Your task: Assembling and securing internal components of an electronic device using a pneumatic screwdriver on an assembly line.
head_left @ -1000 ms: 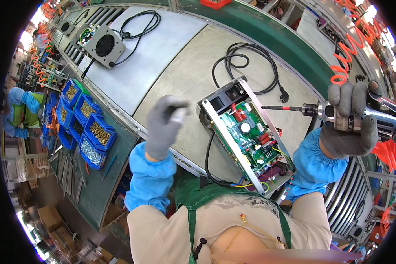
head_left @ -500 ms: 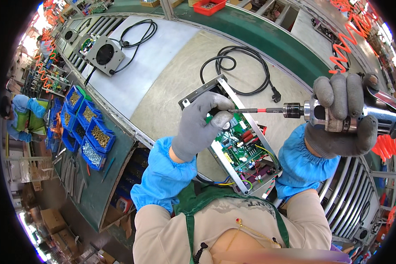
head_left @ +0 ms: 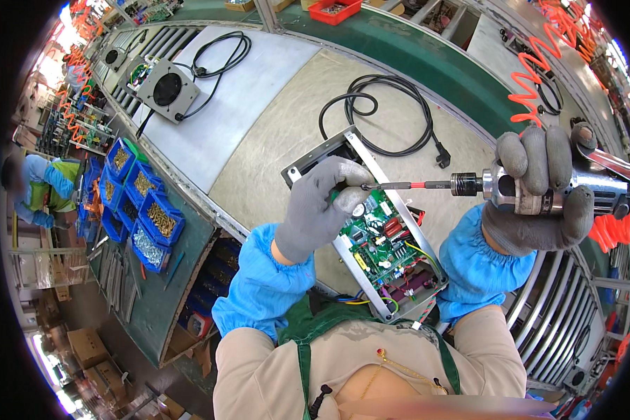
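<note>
My right hand (head_left: pixel 539 185) is wrapped around a silver pneumatic screwdriver (head_left: pixel 532 196), held level with its long bit (head_left: pixel 416 185) pointing left. At the bit's end, the thumb and forefinger of my left hand (head_left: pixel 322 203) pinch what looks like a small screw, mostly hidden by the gloved fingertips. Both hands wear grey gloves and blue sleeve covers. Below the bit, an open metal chassis (head_left: pixel 392 189) lies tilted on the worktop, holding a green circuit board (head_left: pixel 381 234) with red and black parts. My left hand covers part of the chassis's far left side.
A black power cord (head_left: pixel 399 152) coils behind the chassis. Blue bins (head_left: pixel 162 218) of screws stand at left, near a second unit with a fan (head_left: pixel 166 87). An orange coiled air hose (head_left: pixel 532 84) hangs at right beside rollers (head_left: pixel 553 315). Another person (head_left: pixel 45 182) is at far left.
Both hands and the screwdriver have dropped slightly nearer to me, with the bit still meeting my left fingertips. The chassis appears slightly shifted; the grips are unchanged.
</note>
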Demonstrator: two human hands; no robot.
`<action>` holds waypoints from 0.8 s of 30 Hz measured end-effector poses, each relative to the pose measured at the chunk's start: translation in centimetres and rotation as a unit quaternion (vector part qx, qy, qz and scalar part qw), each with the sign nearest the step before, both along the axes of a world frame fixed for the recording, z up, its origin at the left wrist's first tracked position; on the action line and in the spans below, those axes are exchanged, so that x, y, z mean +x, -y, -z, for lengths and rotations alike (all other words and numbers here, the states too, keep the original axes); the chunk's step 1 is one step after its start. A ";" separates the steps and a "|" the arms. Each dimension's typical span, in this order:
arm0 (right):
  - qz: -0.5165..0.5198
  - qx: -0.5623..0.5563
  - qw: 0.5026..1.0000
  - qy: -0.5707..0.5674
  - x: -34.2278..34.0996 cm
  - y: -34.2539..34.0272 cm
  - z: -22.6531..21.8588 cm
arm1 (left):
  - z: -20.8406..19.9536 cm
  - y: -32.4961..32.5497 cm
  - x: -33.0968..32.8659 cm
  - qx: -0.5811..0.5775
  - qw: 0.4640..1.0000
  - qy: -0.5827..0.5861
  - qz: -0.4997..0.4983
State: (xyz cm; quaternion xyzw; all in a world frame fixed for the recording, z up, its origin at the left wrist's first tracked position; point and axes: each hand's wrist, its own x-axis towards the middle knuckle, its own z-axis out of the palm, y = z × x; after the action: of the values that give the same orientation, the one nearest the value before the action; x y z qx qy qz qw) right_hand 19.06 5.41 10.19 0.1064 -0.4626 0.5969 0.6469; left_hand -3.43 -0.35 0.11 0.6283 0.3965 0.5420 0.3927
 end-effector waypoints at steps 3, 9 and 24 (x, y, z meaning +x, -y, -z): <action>-0.001 0.005 1.000 0.011 0.1 -0.3 0.1 | -0.1 -0.2 -0.1 0.019 0.999 -0.046 0.002; 0.018 0.017 0.998 0.050 -0.4 -1.0 0.1 | -1.3 -1.0 0.1 0.113 0.977 -0.170 -0.059; 0.069 0.070 0.993 0.070 -2.1 -5.5 0.8 | -2.8 -6.2 0.1 -0.083 0.796 -0.580 -0.150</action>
State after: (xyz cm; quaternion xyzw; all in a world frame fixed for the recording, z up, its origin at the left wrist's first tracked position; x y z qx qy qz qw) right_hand 16.95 10.91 9.42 0.0773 -0.5531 0.5232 0.6437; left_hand -3.28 5.83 2.95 0.7227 0.6829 0.0929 0.0532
